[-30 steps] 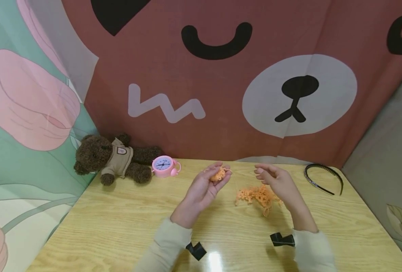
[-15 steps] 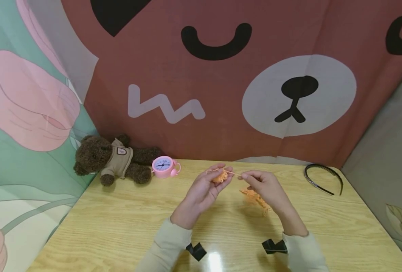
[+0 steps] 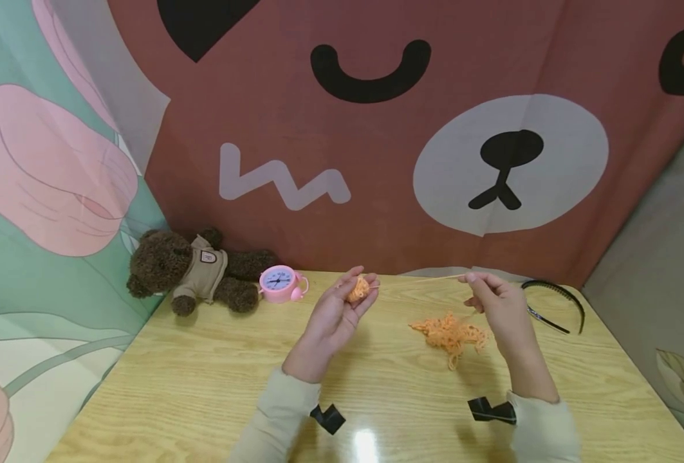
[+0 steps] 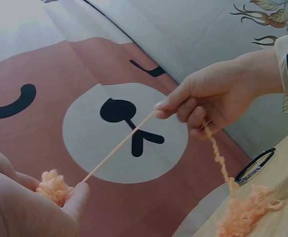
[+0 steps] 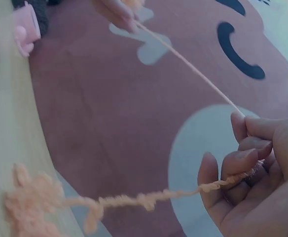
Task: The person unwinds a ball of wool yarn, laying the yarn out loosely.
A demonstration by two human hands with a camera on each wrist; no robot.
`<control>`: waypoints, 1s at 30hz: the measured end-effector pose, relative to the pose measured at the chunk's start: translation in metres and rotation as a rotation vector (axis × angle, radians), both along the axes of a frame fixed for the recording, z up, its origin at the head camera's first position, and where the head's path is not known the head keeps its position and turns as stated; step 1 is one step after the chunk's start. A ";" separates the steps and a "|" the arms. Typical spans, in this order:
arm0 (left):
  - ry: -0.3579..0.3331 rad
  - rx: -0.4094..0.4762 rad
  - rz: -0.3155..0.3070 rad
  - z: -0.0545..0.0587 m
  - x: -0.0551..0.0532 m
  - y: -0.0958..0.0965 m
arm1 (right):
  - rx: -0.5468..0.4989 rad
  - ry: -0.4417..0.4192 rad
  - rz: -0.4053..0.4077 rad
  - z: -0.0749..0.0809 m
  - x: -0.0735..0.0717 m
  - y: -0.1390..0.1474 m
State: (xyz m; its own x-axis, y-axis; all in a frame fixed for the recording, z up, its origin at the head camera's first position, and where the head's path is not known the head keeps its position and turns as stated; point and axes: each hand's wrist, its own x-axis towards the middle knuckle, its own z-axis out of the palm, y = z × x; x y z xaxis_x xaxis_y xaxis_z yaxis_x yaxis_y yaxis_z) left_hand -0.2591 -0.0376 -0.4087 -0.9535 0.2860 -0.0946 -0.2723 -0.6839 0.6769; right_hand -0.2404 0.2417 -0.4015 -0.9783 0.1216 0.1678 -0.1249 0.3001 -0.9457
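Observation:
My left hand (image 3: 332, 318) holds a small wound ball of orange yarn (image 3: 358, 289) between thumb and fingers. From that ball a strand of yarn (image 4: 122, 146) stretches taut to my right hand (image 3: 500, 312), which pinches it between thumb and forefinger. Below the pinch, a crinkled length of the same yarn (image 5: 149, 198) runs out of the right hand's curled fingers. It leads down to a loose, tangled heap of orange yarn (image 3: 452, 334) on the table.
A pink alarm clock (image 3: 280, 284) and a brown teddy bear (image 3: 203, 270) lie at the back left of the wooden table (image 3: 191, 392). A black headband (image 3: 556, 305) lies at the back right, partly behind the right hand. A printed cloth (image 3: 376, 238) hangs behind.
My right hand came in to pinch the yarn near the ball, then pulled away to the right, drawing the strand out long. The left hand shifted slightly left with the ball.

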 end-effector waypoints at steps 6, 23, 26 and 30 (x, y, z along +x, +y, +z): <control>0.007 -0.007 0.023 0.002 -0.003 -0.003 | -0.197 0.061 -0.103 0.001 -0.001 0.022; -0.089 0.095 0.008 0.002 -0.003 -0.005 | -0.411 0.102 -0.224 0.003 -0.001 0.033; -0.096 0.090 0.015 0.002 -0.003 -0.006 | -0.435 0.097 -0.245 0.003 -0.001 0.035; -0.094 0.089 0.045 0.001 -0.005 -0.008 | -0.479 0.092 -0.289 0.004 0.000 0.039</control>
